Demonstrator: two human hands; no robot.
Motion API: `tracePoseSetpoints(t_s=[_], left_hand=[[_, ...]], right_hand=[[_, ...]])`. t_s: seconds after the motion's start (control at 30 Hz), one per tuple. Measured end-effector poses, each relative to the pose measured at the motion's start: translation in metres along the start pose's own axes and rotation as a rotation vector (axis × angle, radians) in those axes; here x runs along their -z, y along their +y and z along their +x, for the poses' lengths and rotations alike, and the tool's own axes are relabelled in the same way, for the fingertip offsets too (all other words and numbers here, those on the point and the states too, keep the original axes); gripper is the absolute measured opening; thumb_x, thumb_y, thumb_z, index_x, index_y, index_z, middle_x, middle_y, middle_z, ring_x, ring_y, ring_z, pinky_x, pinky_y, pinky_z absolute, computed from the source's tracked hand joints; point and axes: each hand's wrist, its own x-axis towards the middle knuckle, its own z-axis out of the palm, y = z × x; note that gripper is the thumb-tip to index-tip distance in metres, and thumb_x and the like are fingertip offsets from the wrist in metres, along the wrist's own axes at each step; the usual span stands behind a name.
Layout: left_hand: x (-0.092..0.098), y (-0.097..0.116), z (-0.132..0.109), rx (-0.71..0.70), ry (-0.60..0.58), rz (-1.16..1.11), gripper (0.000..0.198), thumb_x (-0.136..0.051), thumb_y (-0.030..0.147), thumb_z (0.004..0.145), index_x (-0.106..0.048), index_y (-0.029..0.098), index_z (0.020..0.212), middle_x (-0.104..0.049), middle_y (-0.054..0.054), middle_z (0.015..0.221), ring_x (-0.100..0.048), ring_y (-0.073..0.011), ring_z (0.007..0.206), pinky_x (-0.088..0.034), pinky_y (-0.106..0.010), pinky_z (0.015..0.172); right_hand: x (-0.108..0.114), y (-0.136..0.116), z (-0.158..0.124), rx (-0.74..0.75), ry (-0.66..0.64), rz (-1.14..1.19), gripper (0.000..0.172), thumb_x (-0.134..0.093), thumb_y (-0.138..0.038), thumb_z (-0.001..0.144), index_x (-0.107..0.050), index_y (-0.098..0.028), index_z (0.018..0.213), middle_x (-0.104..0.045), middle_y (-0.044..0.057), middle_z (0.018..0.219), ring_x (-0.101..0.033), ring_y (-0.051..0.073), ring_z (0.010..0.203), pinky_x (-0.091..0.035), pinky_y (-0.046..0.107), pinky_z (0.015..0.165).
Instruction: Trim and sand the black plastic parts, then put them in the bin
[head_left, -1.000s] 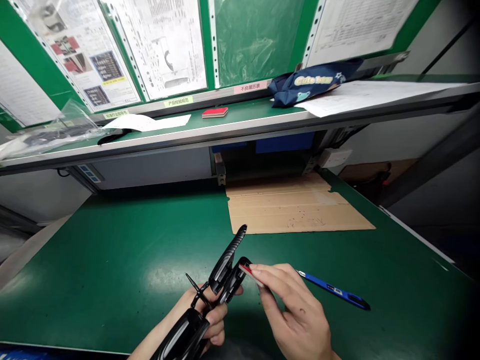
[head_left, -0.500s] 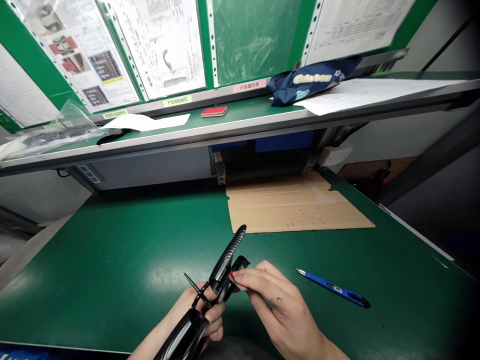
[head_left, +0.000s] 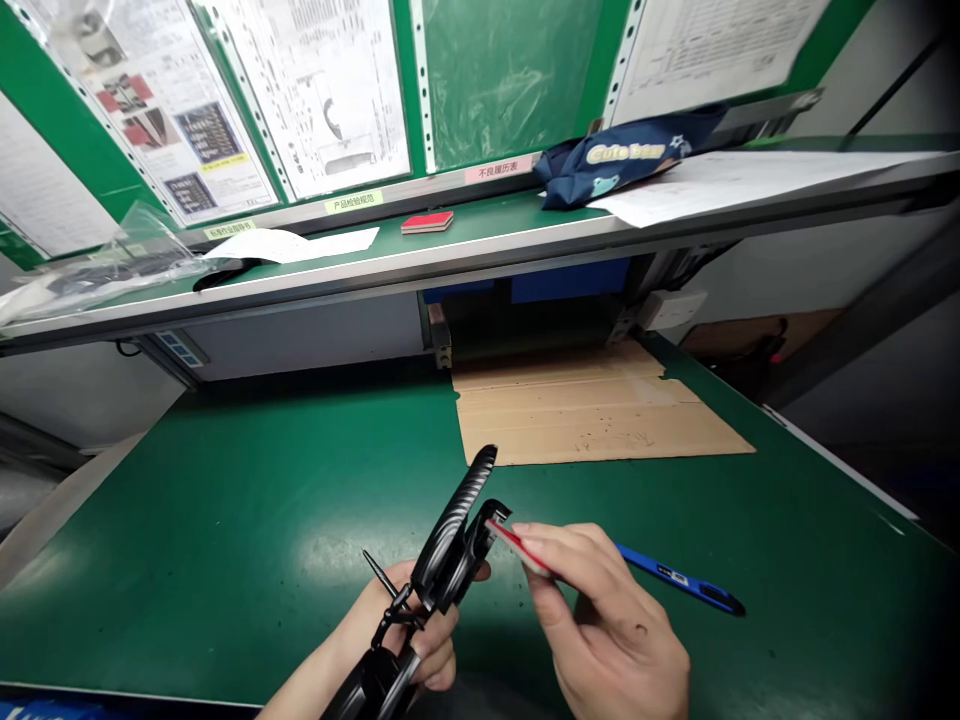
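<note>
Fingers: right hand [head_left: 611, 625] pinches a thin red strip [head_left: 517, 541] against the black ribbed part [head_left: 450, 525].
Left hand [head_left: 420, 625]: fingers wrapped around that part, held above the green worktop [head_left: 225, 520].
Risk: strip may slip or sit crooked if the pinch loosens.
Nearby: blue knife [head_left: 679, 580] lies just beside the right hand; a careless sweep could catch its blade.

The left hand [head_left: 409, 625] grips a black plastic part [head_left: 442, 555] above the worktop's [head_left: 225, 520] near edge. The right hand [head_left: 611, 625] pinches a thin red strip [head_left: 517, 540] against it.
</note>
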Motion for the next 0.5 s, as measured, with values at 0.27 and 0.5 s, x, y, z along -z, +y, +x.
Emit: tracePoseSetpoints(t_s=[0.27, 0.5], left_hand=[[0.007, -0.008, -0.001, -0.062, -0.019, -0.026, 0.026, -0.050, 0.029, 0.089, -0.058, 0.017, 0.068, -0.038, 0.008, 0.042, -0.024, -0.0041, 0.028, -0.028, -0.022, 0.040], [0.023, -0.013, 0.000, -0.089, 0.020, -0.020, 0.024, -0.048, 0.030, 0.091, -0.064, 0.016, 0.080, -0.038, 0.009, 0.041, -0.025, -0.0037, 0.026, -0.030, -0.020, 0.038]], right_hand=[[-0.012, -0.003, -0.003, 0.058, -0.164, 0.036, 0.043, -0.056, 0.005, 0.080, -0.059, -0.020, 0.114, -0.068, 0.009, 0.110, -0.056, 0.017, 0.090, -0.052, 0.033, 0.073], [-0.008, 0.001, 0.008, -0.042, -0.324, 0.165, 0.033, -0.049, -0.001, 0.087, -0.057, -0.024, 0.111, -0.067, 0.005, 0.102, -0.057, 0.014, 0.089, -0.051, 0.028, 0.075]])
